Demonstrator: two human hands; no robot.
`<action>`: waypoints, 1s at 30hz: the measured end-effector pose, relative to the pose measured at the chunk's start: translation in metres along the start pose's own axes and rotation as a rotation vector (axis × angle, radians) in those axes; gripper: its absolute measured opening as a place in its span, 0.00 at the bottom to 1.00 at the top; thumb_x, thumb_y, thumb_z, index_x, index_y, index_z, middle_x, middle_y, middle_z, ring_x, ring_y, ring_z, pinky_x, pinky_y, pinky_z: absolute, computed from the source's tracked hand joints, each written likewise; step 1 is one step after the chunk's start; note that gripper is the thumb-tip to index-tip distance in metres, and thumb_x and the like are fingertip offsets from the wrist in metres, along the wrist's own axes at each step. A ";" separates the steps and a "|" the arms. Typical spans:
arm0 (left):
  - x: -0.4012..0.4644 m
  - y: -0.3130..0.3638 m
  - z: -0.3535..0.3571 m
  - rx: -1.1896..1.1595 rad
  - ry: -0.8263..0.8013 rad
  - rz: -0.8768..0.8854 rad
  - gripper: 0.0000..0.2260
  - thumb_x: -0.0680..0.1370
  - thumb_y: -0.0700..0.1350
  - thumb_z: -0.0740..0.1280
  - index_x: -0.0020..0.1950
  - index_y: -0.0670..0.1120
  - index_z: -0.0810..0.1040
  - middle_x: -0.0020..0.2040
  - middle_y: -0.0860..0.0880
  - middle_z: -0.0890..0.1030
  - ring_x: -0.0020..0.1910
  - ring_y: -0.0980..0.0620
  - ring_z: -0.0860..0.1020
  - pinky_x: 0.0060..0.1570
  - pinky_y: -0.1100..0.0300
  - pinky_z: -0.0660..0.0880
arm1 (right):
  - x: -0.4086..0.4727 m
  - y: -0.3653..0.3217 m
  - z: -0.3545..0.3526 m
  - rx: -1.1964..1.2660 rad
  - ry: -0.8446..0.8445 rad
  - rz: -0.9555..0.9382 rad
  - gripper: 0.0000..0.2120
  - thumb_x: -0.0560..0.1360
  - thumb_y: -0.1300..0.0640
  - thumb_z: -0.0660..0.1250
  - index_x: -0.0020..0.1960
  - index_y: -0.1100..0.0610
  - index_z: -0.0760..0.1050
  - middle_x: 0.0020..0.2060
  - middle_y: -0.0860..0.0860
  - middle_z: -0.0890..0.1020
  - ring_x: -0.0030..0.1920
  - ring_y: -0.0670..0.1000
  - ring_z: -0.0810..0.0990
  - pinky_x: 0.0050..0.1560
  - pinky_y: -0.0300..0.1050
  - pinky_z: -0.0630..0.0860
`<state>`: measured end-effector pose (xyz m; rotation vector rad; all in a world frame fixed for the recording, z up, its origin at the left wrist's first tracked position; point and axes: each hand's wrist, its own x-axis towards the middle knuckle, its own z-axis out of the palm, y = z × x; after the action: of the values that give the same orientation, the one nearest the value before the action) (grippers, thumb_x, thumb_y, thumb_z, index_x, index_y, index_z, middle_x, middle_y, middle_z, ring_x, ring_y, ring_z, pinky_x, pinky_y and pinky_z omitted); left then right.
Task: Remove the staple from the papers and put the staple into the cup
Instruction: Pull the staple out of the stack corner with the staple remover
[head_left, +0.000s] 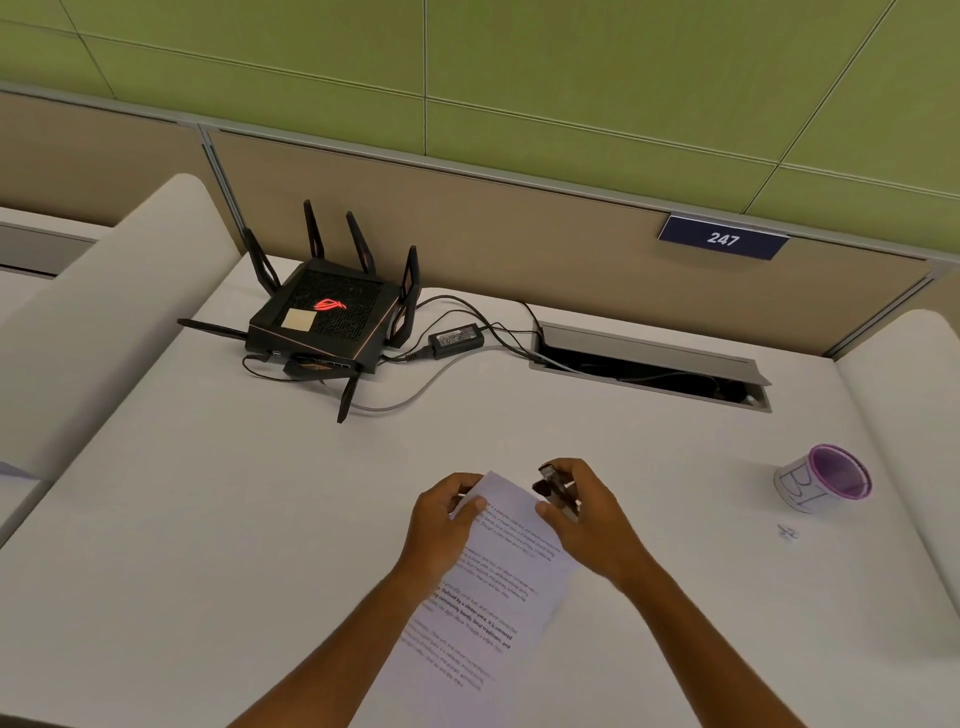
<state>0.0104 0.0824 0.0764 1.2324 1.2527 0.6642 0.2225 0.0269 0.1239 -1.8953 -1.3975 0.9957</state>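
Observation:
The printed papers (488, 582) lie slanted on the white desk, their top end lifted between both hands. My left hand (441, 519) pinches the top left corner of the sheets. My right hand (587, 519) grips a dark staple remover (553, 486) at the top right corner of the papers. The staple in the papers is too small to make out. The cup (826, 480), purple inside with a white label wrap, stands upright at the far right of the desk. A small bent staple (788, 531) lies on the desk just in front of the cup.
A black router (327, 322) with several antennas sits at the back left, with its power brick (456, 339) and cables trailing into an open cable hatch (649, 364). White padded dividers flank the desk (208, 519) on both sides.

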 end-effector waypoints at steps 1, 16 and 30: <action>0.001 0.003 0.000 -0.015 0.012 -0.003 0.10 0.84 0.47 0.68 0.64 0.54 0.81 0.56 0.52 0.86 0.51 0.50 0.86 0.42 0.64 0.83 | -0.005 -0.002 0.006 0.046 0.034 0.014 0.19 0.78 0.61 0.73 0.65 0.50 0.72 0.56 0.42 0.83 0.55 0.34 0.80 0.50 0.26 0.76; -0.023 0.046 0.023 -0.338 0.068 0.028 0.11 0.82 0.47 0.71 0.65 0.54 0.84 0.58 0.56 0.88 0.60 0.51 0.86 0.62 0.52 0.84 | -0.045 -0.044 0.058 0.262 0.322 -0.015 0.14 0.78 0.55 0.74 0.57 0.39 0.76 0.47 0.34 0.84 0.51 0.33 0.82 0.47 0.24 0.75; -0.055 0.060 0.031 -0.058 0.089 0.245 0.12 0.81 0.48 0.73 0.63 0.58 0.83 0.62 0.61 0.83 0.64 0.61 0.81 0.55 0.75 0.78 | -0.058 -0.029 0.057 0.336 0.424 -0.012 0.04 0.78 0.57 0.73 0.47 0.51 0.85 0.37 0.44 0.85 0.38 0.50 0.84 0.45 0.49 0.86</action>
<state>0.0389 0.0391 0.1469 1.3324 1.1561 0.9364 0.1495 -0.0197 0.1281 -1.7138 -0.9316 0.7136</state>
